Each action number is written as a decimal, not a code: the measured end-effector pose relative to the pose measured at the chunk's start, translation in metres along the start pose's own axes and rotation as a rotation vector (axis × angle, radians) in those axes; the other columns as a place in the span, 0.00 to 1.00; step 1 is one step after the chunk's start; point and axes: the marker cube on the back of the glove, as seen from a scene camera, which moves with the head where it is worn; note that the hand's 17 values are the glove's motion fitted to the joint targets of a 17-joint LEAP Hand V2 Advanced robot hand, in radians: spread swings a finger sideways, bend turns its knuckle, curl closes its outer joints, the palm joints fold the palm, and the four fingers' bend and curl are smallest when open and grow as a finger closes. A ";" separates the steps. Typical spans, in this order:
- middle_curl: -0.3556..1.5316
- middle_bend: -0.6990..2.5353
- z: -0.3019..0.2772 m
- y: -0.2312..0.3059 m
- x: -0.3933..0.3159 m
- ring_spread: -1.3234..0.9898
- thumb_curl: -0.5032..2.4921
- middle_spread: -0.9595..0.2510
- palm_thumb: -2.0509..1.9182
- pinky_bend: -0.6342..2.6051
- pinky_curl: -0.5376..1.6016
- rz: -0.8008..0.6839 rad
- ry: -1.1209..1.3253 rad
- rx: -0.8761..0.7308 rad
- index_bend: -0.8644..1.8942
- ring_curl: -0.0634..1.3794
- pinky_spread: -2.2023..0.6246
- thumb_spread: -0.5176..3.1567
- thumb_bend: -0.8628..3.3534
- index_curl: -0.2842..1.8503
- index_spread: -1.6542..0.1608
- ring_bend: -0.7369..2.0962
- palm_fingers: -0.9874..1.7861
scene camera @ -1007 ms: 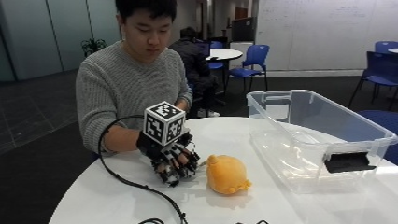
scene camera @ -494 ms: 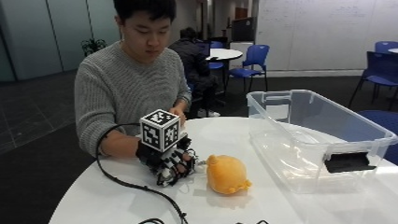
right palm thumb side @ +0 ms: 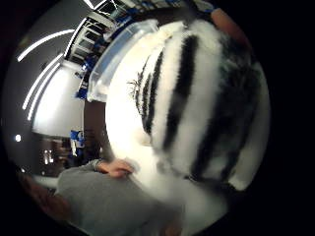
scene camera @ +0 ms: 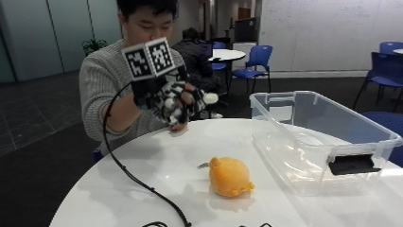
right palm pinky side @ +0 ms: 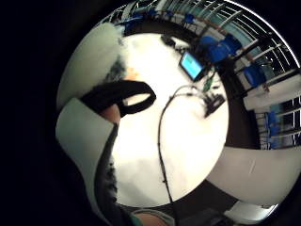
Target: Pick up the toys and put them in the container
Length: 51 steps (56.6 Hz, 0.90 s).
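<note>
The gloved grip [scene camera: 165, 97] is closed round a striped plush toy [scene camera: 182, 101], raised well short of the container [scene camera: 327, 137]. Released early (still over the surface), it would miss and land beside the orange toy [scene camera: 230, 177].

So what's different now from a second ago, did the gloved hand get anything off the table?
Yes. The right hand, down on the table beside the orange toy a second ago, has lifted clear, gripping the striped black-and-white toy. The orange toy lies where it was, and the clear container has not moved.
</note>
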 end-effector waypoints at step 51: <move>0.52 0.38 0.134 -0.258 -0.333 0.38 0.45 0.52 0.66 0.56 0.43 -0.301 0.011 -0.114 0.36 0.40 0.65 0.39 0.20 0.19 0.71 0.61 0.57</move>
